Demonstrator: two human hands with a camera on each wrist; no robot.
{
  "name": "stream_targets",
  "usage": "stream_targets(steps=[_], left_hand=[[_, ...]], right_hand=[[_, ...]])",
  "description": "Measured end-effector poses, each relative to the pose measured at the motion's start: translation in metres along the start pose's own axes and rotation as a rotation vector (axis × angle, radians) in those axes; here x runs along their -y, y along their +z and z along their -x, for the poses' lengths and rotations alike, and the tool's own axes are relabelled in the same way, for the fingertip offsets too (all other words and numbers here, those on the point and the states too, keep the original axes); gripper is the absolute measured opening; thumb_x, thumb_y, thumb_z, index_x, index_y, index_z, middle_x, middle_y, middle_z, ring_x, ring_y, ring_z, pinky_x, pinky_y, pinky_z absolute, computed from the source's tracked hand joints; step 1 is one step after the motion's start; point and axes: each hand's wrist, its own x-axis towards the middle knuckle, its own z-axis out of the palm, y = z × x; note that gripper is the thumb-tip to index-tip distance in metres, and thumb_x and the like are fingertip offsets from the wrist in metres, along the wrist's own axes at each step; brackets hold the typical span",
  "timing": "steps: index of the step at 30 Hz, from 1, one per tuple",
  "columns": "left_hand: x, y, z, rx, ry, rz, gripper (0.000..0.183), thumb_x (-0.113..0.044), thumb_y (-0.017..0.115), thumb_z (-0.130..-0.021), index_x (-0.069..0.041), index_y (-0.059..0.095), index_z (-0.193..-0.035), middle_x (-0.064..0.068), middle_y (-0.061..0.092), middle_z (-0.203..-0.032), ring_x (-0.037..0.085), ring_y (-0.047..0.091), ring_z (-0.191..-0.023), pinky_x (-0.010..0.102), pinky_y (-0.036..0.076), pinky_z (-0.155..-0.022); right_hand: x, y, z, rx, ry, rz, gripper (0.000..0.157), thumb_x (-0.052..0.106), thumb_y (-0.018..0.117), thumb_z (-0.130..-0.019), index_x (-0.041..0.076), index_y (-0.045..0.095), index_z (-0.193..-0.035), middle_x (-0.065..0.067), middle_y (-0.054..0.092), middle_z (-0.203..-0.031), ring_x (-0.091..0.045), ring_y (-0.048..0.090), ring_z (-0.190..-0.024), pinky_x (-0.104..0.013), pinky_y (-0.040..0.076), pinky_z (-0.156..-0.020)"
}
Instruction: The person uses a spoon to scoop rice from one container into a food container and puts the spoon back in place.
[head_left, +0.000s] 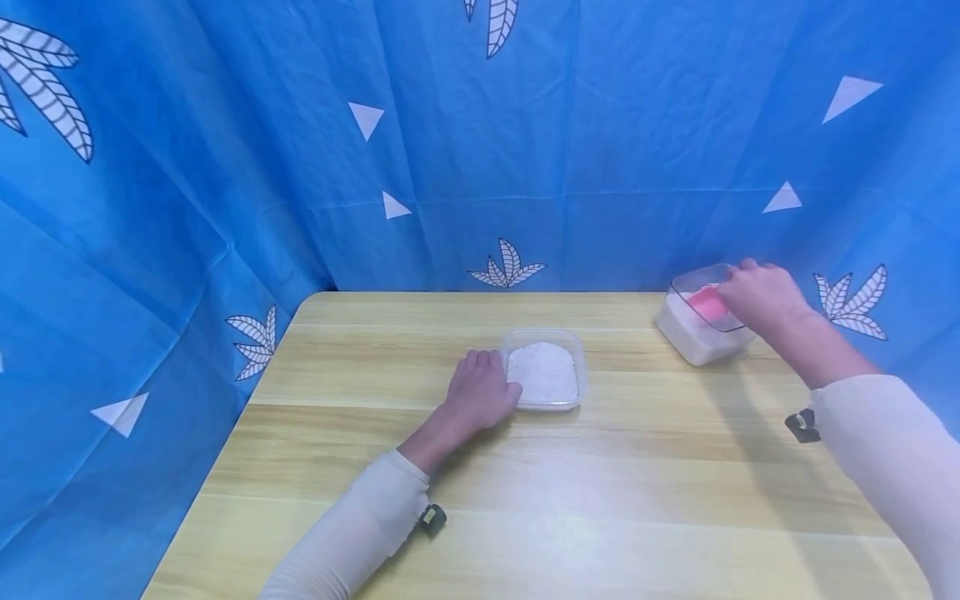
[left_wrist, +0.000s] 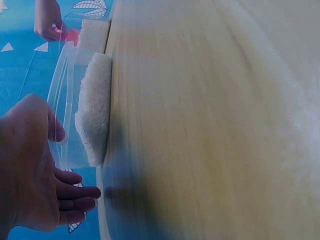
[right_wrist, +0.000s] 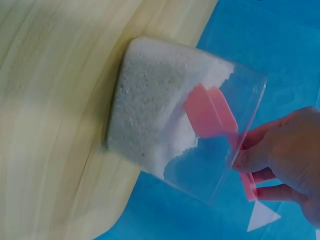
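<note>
My right hand [head_left: 761, 292] pinches the handle of a pink scoop [right_wrist: 212, 112] over the rim of a tall clear container [head_left: 697, 337]. The scoop's bowl sits inside, by the sloping surface of white grains that look like rice [right_wrist: 150, 95]. My left hand [head_left: 483, 389] is at the left side of a lower clear plastic box [head_left: 582, 367]. In the left wrist view its thumb [left_wrist: 59, 131] lies against the box wall, while the other fingers [left_wrist: 77, 192] are nearly straight. White grains [left_wrist: 95, 107] are heaped in this box.
Both containers stand on a light wooden table [head_left: 600, 483], the tall one near the far right edge. A blue curtain [head_left: 450, 125] with white leaves and triangles hangs behind the table and along its left side.
</note>
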Motion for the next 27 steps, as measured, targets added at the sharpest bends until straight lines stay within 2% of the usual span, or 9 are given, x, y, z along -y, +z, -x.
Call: stream_targets(steps=[10,18,27], left_hand=[[-0.001,0.0,0.0,0.003,-0.021,0.018,0.047,-0.04,0.045,-0.086,-0.002,0.05,-0.113,0.009,0.051,-0.103,0.023,0.042,-0.095,0.037,0.039,-0.091],[-0.001,0.001,-0.001,-0.01,-0.013,0.016,0.047,-0.04,0.045,-0.086,-0.002,0.05,-0.114,0.009,0.052,-0.104,0.024,0.043,-0.095,0.037,0.039,-0.091],[0.0,0.002,-0.002,-0.014,-0.002,-0.01,0.049,-0.041,0.044,-0.087,-0.001,0.049,-0.114,0.01,0.052,-0.104,0.024,0.043,-0.096,0.037,0.04,-0.091]], right_hand=[[0.006,0.01,-0.017,0.022,-0.064,0.021,0.018,-0.006,0.071,-0.074,0.009,0.071,-0.084,-0.018,0.068,-0.094,-0.035,0.06,-0.084,-0.052,0.055,-0.071],[0.005,0.015,-0.02,0.035,-0.074,-0.004,0.018,-0.007,0.071,-0.072,0.005,0.07,-0.084,-0.016,0.067,-0.087,-0.032,0.061,-0.08,-0.048,0.056,-0.064],[0.004,0.016,-0.022,0.065,-0.081,-0.028,0.021,-0.01,0.072,-0.07,0.006,0.069,-0.083,-0.018,0.068,-0.094,-0.036,0.062,-0.085,-0.047,0.057,-0.063]])
